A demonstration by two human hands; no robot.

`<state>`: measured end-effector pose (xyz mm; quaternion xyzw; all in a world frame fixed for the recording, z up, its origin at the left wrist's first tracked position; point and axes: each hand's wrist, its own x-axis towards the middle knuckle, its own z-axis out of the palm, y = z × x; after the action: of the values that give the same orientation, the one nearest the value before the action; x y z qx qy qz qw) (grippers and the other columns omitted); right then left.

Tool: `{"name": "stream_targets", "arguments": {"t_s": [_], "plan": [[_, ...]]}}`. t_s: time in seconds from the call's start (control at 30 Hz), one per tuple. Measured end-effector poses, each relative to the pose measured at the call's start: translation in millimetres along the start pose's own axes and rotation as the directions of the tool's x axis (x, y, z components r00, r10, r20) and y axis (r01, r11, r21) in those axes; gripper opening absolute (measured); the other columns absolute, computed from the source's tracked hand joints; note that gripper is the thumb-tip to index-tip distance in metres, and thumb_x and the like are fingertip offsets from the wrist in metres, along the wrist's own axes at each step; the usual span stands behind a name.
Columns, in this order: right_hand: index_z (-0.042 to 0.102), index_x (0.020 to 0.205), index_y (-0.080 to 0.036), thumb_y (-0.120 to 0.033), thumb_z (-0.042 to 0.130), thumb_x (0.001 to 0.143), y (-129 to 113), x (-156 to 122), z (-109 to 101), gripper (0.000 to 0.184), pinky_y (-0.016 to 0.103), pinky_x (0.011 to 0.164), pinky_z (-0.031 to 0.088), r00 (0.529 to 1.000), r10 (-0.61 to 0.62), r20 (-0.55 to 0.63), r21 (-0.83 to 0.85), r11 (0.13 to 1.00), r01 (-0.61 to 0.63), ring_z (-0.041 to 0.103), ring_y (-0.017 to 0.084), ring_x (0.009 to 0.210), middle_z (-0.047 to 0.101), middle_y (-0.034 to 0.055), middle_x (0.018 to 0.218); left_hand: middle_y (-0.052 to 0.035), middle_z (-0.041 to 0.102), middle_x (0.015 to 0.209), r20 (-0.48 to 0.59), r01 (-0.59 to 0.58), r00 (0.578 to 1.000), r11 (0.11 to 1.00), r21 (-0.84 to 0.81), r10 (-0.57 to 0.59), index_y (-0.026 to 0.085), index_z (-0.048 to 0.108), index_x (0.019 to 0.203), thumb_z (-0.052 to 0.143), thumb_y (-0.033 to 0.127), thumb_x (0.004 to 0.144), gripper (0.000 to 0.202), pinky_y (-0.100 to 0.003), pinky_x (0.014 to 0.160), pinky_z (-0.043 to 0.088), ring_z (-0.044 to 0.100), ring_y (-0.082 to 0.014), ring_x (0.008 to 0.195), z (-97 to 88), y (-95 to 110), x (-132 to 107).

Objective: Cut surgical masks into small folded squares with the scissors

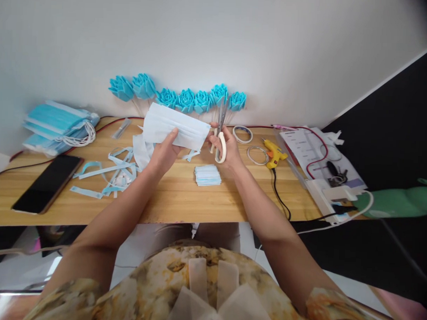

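A pale face mask [186,126] without visible ear loops is held up over the table by my left hand [165,153], thumb pressed on its front. My right hand [230,146] grips a pair of scissors [219,132] with white handles, blades pointing up toward the wall. The mask's right edge lies close to the scissors and right fingertips; whether they touch I cannot tell. Below the hands sits a small stack of cut mask pieces [208,175]. Blue and white cut strips [110,170] lie in a tangle left of my left forearm.
Several blue fabric flowers [185,99] on sticks lean against the wall. Folded masks [58,126] and a phone [48,184] lie at left. Tape rolls [243,134], a yellow glue gun [275,153], papers [311,154] and a power strip [320,198] occupy the right side.
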<state>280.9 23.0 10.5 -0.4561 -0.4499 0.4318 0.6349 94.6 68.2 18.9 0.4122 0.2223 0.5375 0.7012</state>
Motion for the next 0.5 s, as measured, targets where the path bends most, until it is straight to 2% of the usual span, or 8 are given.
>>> {"name": "stream_targets", "arguments": {"t_s": [0.13,0.27,0.37,0.5], "plan": [[0.064,0.12,-0.026,-0.06,0.09,0.061,1,-3,5,0.073,0.025,0.057,0.049,0.999,0.037,0.037,-0.022,0.999,-0.036,0.061,0.014,0.073,0.066,-0.0009,0.087,-0.0082,0.063,0.149,0.005,-0.045,0.999,0.999,-0.03,0.045,0.025,0.058,0.143,0.07,0.048,0.091,0.059,-0.046,0.108,0.058,0.048,-0.0318,0.149,2.3,2,0],[0.064,0.121,-0.026,-0.056,0.091,0.062,2,-6,9,0.072,0.024,0.057,0.048,0.996,0.051,0.072,-0.046,0.998,-0.048,0.061,0.013,0.075,0.065,-0.0013,0.087,-0.0082,0.066,0.145,-0.019,-0.057,0.998,0.997,-0.046,0.056,0.024,0.054,0.148,0.058,0.058,0.097,0.061,-0.044,0.112,0.055,0.051,-0.0296,0.147,6.2,5,0],[0.064,0.121,-0.026,-0.051,0.092,0.062,4,-7,11,0.07,0.023,0.056,0.046,0.994,0.048,0.096,-0.068,0.997,-0.041,0.058,0.012,0.073,0.063,-0.002,0.087,-0.0079,0.069,0.14,-0.009,-0.067,0.998,0.995,-0.071,0.066,0.025,0.054,0.149,0.056,0.062,0.097,0.064,-0.044,0.116,0.051,0.052,-0.0292,0.146,9.2,4,0],[0.065,0.12,-0.025,-0.048,0.092,0.062,8,-7,13,0.068,0.023,0.058,0.046,0.994,0.011,0.106,-0.064,0.998,-0.005,0.052,0.01,0.07,0.058,-0.0035,0.084,-0.0079,0.07,0.139,0.064,-0.067,0.995,0.995,-0.079,0.073,0.026,0.058,0.144,0.059,0.066,0.093,0.065,-0.045,0.119,0.049,0.052,-0.03,0.146,11.8,0,-2]]}}
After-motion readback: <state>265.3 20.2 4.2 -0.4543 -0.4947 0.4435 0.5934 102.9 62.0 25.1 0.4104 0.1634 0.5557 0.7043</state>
